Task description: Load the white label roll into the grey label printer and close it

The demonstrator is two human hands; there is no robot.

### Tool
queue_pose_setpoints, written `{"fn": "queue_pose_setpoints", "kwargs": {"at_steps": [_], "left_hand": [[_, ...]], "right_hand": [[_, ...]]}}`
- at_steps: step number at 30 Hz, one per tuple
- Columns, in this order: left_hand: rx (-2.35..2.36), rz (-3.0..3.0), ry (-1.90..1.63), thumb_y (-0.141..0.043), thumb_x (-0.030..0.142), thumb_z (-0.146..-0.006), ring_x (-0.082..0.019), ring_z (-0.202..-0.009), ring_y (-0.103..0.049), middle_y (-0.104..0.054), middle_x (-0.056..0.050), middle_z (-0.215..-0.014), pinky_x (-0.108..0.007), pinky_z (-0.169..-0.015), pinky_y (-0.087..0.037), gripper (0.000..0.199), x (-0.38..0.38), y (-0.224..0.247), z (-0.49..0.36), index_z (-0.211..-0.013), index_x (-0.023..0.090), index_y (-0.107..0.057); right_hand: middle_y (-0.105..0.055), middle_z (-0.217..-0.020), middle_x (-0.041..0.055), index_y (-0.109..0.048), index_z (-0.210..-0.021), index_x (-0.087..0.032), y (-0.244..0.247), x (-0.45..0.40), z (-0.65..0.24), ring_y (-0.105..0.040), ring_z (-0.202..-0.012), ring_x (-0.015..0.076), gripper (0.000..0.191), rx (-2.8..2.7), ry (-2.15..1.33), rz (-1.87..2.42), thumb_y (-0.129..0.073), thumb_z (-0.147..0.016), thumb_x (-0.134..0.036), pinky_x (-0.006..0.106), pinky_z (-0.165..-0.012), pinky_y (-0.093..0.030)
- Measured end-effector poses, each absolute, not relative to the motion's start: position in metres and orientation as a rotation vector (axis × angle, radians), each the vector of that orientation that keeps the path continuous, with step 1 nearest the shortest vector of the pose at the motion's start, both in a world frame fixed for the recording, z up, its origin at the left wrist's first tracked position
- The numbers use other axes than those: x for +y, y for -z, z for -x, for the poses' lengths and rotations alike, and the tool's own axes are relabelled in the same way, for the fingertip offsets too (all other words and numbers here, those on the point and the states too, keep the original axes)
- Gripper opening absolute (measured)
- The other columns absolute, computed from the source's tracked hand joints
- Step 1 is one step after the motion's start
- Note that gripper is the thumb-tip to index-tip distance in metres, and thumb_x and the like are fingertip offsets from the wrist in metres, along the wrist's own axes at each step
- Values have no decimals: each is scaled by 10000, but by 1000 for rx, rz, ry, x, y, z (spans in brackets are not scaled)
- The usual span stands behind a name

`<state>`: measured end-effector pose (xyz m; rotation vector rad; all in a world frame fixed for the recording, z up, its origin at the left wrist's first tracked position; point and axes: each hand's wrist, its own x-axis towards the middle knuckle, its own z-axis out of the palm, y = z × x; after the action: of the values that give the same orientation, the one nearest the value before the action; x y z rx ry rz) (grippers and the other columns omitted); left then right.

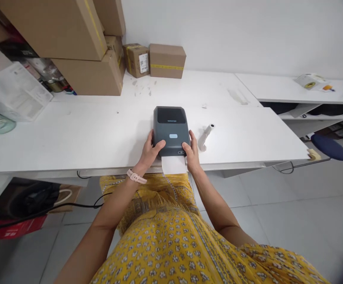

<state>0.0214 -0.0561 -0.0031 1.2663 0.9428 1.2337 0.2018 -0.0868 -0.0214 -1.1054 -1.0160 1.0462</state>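
label printer [171, 148], white paper [173, 165] protruding at front. my left hand [151, 150] and right hand [192, 152], part-open, grip its sides.

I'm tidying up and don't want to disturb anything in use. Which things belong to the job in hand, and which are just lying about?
In use:
dark grey device, held by left hand and right hand
white paper at its front edge

Apparently just lying about:
cardboard boxes
small white roll, though it may belong
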Motion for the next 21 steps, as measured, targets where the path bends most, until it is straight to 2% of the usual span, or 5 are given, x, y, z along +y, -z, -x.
{"fn": "queue_pose_setpoints", "kwargs": {"at_steps": [4, 6, 8, 12, 21], "left_hand": [[1222, -1231, -1302, -749, 552, -821, -345, -1486, -393, -422, -151, -1595, -487, -1175, -390, 806, -92, 8, -20, -1488, 241, -422], [1384, -1235, -1419, -757, 554, -810, -313, -1382, -486, -484, -150, -1525, -460, -1105, -436, 732, -123, 13, -19, -1411, 232, -494], [1425, -1181, -1379, -720, 576, -827, -238, -1053, -630, -672, -104, -1176, -381, -905, -510, 518, -150, 17, -18, -1173, 202, -626], [1173, -1088, -944, -724, 637, -774, -142, -643, -548, -616, -13, -678, -276, -619, -433, 479, -164, 10, -26, -785, 162, -664], [1055, -866, -898, -846, 552, -652, -143, -633, -576, -695, -35, -717, -277, -613, -435, 463, -137, -3, -44, -818, 136, -726]], "right_hand": [[-419, -1640, 123, -302, -1597, -270, 21, -86, -204, -454, -1479, 317, 991, -1059, -1049, 1118, -691, -789, -689, 533, -1238, -365], [-384, -1662, 126, -330, -1584, -259, 22, -86, -205, -408, -1511, 316, 969, -1048, -1039, 1130, -691, -792, -687, 540, -1257, -327], [-362, -1674, 132, -357, -1569, -243, 22, -87, -205, -375, -1531, 315, 953, -1040, -1029, 1130, -692, -793, -682, 543, -1275, -289], [-361, -1670, 152, -364, -1563, -212, 24, -86, -204, -358, -1542, 315, 969, -1044, -1011, 1116, -701, -782, -676, 529, -1284, -272], [-332, -1686, 121, -327, -1579, -291, 17, -93, -206, -360, -1543, 311, 797, -1188, -880, 1208, -606, -904, -611, 585, -1253, -314]]}}
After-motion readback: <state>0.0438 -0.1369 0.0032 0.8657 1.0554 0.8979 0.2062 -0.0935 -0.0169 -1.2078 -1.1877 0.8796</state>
